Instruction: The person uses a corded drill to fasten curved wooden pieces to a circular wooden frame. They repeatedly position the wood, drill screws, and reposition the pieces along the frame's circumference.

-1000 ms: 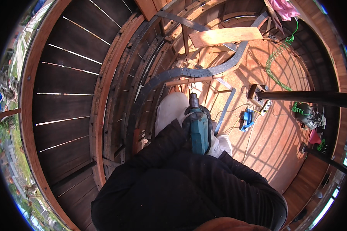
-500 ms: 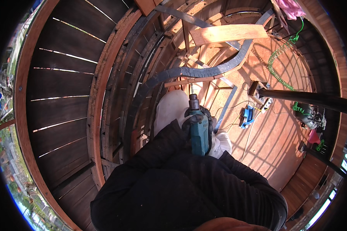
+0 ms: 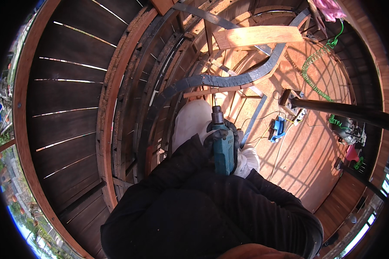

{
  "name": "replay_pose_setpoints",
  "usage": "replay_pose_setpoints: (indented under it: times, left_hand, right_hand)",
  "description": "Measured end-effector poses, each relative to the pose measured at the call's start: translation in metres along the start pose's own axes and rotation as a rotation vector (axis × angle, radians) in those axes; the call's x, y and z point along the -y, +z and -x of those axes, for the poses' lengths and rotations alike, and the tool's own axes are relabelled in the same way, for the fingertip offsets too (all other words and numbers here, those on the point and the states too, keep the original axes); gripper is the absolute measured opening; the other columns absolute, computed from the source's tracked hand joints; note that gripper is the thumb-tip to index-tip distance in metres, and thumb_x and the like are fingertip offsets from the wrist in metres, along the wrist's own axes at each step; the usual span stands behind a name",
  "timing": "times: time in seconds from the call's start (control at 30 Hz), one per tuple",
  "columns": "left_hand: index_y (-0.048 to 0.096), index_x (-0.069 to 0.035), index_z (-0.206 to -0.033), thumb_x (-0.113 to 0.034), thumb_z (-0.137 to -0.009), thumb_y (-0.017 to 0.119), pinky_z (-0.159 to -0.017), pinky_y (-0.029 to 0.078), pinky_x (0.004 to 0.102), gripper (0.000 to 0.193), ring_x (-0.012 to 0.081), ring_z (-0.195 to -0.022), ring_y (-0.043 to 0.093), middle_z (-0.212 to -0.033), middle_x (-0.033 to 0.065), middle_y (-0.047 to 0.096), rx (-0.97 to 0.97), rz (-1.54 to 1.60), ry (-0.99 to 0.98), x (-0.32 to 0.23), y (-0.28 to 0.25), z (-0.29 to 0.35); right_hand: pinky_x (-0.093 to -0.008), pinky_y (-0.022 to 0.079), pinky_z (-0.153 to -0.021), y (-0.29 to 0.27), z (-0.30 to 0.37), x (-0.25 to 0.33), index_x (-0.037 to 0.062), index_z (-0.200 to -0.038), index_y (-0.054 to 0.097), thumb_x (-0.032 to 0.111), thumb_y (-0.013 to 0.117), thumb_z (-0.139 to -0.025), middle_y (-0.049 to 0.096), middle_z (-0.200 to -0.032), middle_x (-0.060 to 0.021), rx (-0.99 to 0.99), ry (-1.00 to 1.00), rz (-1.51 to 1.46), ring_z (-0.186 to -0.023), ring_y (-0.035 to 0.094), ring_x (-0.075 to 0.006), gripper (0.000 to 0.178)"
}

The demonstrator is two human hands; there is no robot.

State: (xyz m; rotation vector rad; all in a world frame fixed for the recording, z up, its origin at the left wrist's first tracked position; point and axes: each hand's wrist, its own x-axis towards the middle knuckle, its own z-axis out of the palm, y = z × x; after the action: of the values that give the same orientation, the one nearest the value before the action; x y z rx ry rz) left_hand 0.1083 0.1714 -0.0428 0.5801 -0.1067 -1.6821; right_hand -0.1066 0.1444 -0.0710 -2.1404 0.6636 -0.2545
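Both your left hand (image 3: 211, 138) and right hand (image 3: 237, 134), dark-gloved, clasp the teal drill (image 3: 224, 154) near the reddish wooden strip (image 3: 218, 90), its bit (image 3: 215, 99) pointing there (contact is unclear), so any sideways lean while drilling could make it skid or snap.

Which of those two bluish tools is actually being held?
The teal drill, gripped by the left hand and the right hand; the brighter blue tool sits apart on the floor.
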Motion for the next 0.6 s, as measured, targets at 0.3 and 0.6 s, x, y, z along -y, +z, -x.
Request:
replay_pose_setpoints:
  times: [0.3,0.6]
  left_hand:
    - [0.054,-0.003,-0.107,-0.033,-0.075,0.076,-0.073,0.056,0.0427,0.049,0.0295,-0.082,0.066,-0.093,0.0138,0.061,-0.057,0.053,-0.017,-0.009,0.015,0.004]
    - [0.055,-0.003,-0.108,-0.033,-0.075,0.077,-0.075,0.055,0.0426,0.049,0.0293,-0.081,0.066,-0.092,0.0134,0.063,-0.033,0.03,-0.03,-0.011,0.009,0.002]
  right_hand:
    - [-0.0436,0.049,-0.09,0.002,0.001,-0.001,-0.0016,-0.123,0.052,0.018,0.066,-0.078,0.059,-0.109,-0.0251,0.018,0.005,-0.016,-0.103,0.06,-0.0396,0.051]
    - [-0.0439,0.049,-0.09,0.0,0.0,-0.003,-0.0016,-0.123,0.053,0.018,0.067,-0.078,0.059,-0.109,-0.0252,0.029,0.011,-0.022,-0.103,0.06,-0.0398,0.051]
